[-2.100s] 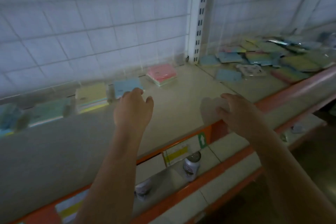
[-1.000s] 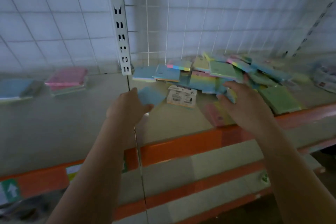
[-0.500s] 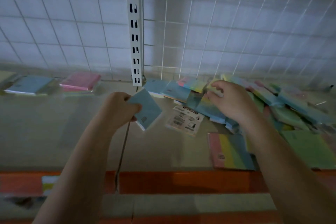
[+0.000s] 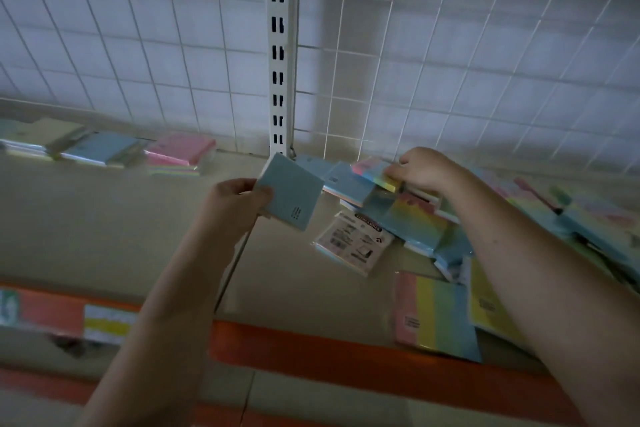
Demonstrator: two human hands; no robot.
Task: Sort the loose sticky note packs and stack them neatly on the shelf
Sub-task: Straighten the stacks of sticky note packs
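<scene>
- Far left on the shelf [image 4: 104, 218], sorted stacks [image 4: 104, 151] are lining up.
- The left hand [image 4: 235, 204] is gripping a blue pack [image 4: 291, 196], clear of the shelf; it likely belongs squarely on the blue stack.
- The right hand [image 4: 426, 168] is pinching a striped pack [image 4: 379, 174] in the loose pile [image 4: 415, 218].
- Label print is unreadable.

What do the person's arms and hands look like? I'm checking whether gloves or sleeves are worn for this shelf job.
Both forearms are bare as far as the frame shows, with no sleeves in view. The left hand and right hand wear no gloves. No watch, bracelet or ring shows.
</scene>
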